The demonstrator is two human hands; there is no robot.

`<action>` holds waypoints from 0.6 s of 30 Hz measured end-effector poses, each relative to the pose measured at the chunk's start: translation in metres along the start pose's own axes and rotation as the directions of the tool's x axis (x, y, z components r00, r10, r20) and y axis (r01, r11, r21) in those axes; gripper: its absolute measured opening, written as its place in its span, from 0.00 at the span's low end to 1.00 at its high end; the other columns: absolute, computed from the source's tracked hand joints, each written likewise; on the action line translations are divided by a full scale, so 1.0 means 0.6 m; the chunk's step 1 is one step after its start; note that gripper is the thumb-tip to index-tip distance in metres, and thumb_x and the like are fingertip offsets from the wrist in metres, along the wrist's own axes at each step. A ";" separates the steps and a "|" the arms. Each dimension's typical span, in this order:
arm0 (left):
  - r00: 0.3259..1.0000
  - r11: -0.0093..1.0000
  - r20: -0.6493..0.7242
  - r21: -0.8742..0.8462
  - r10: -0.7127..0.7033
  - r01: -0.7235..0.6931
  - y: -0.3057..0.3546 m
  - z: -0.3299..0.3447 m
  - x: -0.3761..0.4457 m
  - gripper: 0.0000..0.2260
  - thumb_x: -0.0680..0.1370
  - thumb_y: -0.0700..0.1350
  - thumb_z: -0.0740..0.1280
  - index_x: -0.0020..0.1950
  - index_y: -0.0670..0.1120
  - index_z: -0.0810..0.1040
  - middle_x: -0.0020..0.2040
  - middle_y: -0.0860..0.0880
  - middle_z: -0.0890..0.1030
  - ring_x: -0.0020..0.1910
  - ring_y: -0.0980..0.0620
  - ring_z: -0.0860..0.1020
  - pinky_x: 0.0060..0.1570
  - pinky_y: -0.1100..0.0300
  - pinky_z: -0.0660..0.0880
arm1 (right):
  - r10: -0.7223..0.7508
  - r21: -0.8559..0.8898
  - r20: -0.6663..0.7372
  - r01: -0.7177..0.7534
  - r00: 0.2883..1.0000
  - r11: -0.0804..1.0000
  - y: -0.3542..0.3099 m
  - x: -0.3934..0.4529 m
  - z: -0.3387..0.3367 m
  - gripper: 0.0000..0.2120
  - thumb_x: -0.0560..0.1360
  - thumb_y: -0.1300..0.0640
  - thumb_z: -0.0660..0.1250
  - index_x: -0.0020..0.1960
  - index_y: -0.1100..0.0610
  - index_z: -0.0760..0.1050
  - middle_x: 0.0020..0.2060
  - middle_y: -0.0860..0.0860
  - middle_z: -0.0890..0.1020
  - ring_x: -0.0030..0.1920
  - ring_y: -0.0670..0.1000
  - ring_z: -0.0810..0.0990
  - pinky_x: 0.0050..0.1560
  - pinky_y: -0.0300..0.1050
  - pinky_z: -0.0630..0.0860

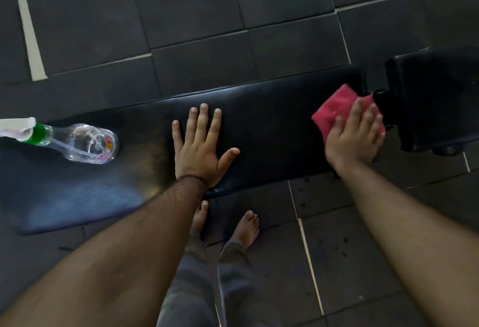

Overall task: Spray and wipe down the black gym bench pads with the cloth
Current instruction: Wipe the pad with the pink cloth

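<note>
**A:** Reading from the left, we find the spray bottle (77,142) lying on its side on the long black bench pad (272,124), our desk here. Its white trigger and green collar point off the left edge, and its clear base faces the middle. Nobody holds it, so we judge the spraying of this pad done or paused.

**B:** Next comes our left hand (201,152), pressed flat on the pad with fingers spread wide and nothing in its grip. We take it as a brace. A dull sheen shows on the pad to its left, but we cannot tell whether that is wet spray or only light.

**A:** Further right, our right hand (355,135) presses the red cloth (334,107) against the pad's right end, fingers laid close together over the fabric, palm down rather than pinching. The hand is blurred.

**B:** So we judge the wiping under way at that end. The pad's long axis runs left to right across the view, rising slightly toward the right. Just past the cloth, across a small gap with a metal bracket, stands the second pad (435,98), and we see no sign it has been wiped. We count that as work left.
</note>
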State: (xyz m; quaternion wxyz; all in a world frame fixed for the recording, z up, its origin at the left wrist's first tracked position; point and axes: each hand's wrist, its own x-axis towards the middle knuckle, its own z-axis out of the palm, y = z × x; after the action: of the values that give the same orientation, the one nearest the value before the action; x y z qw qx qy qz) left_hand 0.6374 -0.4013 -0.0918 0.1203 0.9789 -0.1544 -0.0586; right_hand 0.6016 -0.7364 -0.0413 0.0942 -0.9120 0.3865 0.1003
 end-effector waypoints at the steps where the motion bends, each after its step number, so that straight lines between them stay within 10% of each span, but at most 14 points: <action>1: 1.000 1.000 -0.005 0.000 0.002 -0.002 0.000 0.001 0.002 0.43 0.81 0.75 0.51 0.91 0.53 0.51 0.91 0.47 0.49 0.89 0.44 0.46 0.84 0.32 0.40 | 0.119 0.073 0.004 -0.119 0.993 0.990 -0.024 0.043 -0.010 0.34 0.83 0.38 0.45 0.87 0.46 0.46 0.87 0.54 0.49 0.86 0.60 0.49 0.83 0.66 0.46; 5: 1.000 1.000 -0.016 0.006 0.003 -0.003 0.001 0.002 0.009 0.42 0.82 0.74 0.52 0.91 0.53 0.50 0.91 0.46 0.49 0.89 0.43 0.47 0.84 0.32 0.40 | 0.213 0.071 -0.015 -0.211 0.977 0.975 -0.151 0.116 -0.006 0.33 0.84 0.36 0.45 0.86 0.43 0.48 0.87 0.54 0.47 0.86 0.62 0.47 0.81 0.69 0.44; 12: 0.999 1.000 0.028 -0.005 0.016 -0.016 0.002 -0.004 0.002 0.45 0.81 0.77 0.45 0.91 0.52 0.50 0.91 0.46 0.48 0.89 0.43 0.46 0.84 0.30 0.41 | -0.557 -0.069 0.047 0.559 0.829 0.826 -0.188 -0.128 0.081 0.30 0.86 0.39 0.47 0.87 0.44 0.49 0.87 0.52 0.51 0.86 0.60 0.48 0.83 0.67 0.46; 18: 0.999 1.000 0.028 0.016 0.016 -0.016 0.003 -0.007 0.000 0.45 0.80 0.77 0.50 0.91 0.52 0.50 0.91 0.46 0.49 0.89 0.43 0.46 0.84 0.31 0.41 | -0.242 -0.087 0.010 0.242 0.970 0.966 -0.001 -0.126 0.051 0.32 0.86 0.41 0.50 0.87 0.46 0.49 0.87 0.54 0.52 0.86 0.61 0.51 0.83 0.68 0.47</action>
State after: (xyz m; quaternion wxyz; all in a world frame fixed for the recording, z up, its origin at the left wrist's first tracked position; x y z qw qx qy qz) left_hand 0.6377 -0.4019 -0.0876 0.1106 0.9777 -0.1643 -0.0700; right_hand 0.5472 -0.6767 -0.0515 0.0655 -0.9556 0.2678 0.1044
